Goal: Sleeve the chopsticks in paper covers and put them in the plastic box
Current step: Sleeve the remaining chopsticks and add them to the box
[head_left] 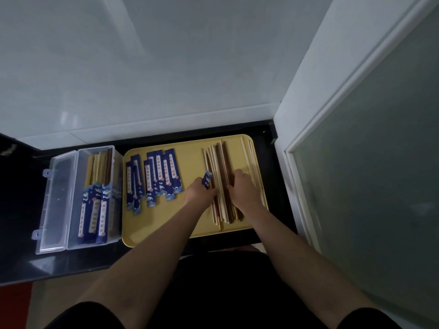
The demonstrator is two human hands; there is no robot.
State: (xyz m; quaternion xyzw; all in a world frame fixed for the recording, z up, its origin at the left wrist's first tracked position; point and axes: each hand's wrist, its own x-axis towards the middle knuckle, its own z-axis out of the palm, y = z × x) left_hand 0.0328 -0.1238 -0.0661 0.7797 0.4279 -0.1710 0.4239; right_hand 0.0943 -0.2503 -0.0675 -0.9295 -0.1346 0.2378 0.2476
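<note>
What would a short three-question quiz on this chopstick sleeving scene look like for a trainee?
1. True or false: the plastic box has its lid shut.
2. What does the left hand hold? A) a blue paper cover B) a spoon C) nothing
3. Fill in: the empty paper covers lie on the yellow ____, left of the loose chopsticks.

Key: 1 false, the lid lies open and sleeved pairs are inside. 2 A. 3 tray; the right hand rests on the chopsticks.

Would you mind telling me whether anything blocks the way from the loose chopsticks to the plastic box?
Nothing closes the plastic box; its lid lies open. Only flat paper covers lie on the tray between it and the chopsticks.
</note>
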